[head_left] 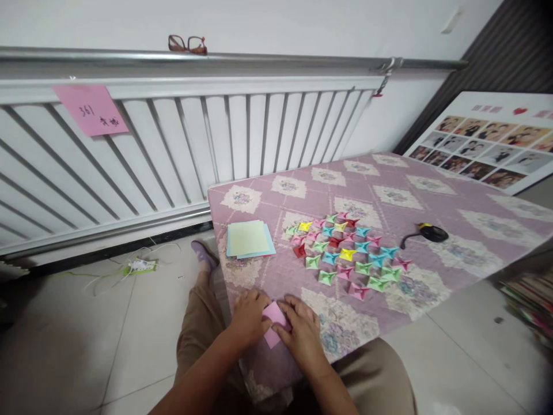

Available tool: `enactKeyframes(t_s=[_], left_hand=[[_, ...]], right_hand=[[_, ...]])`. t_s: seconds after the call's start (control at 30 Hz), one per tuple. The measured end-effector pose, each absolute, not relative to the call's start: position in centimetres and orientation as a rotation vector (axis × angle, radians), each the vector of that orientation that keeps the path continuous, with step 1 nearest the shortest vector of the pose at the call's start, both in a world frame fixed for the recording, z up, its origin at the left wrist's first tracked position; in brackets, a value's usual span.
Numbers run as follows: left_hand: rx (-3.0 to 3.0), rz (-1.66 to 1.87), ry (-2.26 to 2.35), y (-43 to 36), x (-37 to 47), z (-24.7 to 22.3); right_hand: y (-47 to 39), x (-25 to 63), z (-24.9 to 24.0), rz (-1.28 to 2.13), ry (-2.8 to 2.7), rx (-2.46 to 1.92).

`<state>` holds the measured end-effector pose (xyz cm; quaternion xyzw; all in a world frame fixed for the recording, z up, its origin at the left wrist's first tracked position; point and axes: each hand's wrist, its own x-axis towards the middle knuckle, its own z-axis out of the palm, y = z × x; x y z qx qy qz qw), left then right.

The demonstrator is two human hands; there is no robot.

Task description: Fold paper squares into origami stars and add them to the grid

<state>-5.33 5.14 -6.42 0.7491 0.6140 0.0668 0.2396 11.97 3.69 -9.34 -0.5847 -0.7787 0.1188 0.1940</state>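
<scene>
Pinching a small pink paper [275, 313] between both hands at the near edge of the table, just over the floral tablecloth [322, 196]. Left hand [250, 316] has its left side, thumb at the edge; right hand [305, 325] has the other, thumb on top, fingers curled. Grip is narrow on both, nothing else held; some fingertips are hidden, so can't tell how hard they press. Paper sits corner toward the wearer, looks folded, exact layers not readable. Beyond the hands, to the right: a cluster of folded paper pieces [347, 254] in rough rows, green, pink, blue, yellow, red, all apart from the hands. Paper stack [247, 239] lies near the table's left edge, pale yellow sheet on top, blue and pink showing under it. Black object [434, 233] with a curved tail lies right of the cluster, too small to identify. Behind the table: white radiator [239, 135] with pink note [91, 109] on it, glasses [188, 45] up on the pipe [276, 61].
</scene>
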Motion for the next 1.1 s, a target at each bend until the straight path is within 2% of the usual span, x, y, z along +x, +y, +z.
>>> enactKeyframes(t_s=[0.43, 1.1], left_hand=[[2.043, 0.284, 1.659, 4.73, -5.42, -6.73], [2.026, 0.22, 1.672, 4.56, -5.26, -6.19]], right_hand=[[3.71, 12.07, -9.5, 0.34, -2.167, -1.601], [3.52, 12.13, -9.61, 0.35, -2.142, -1.578]])
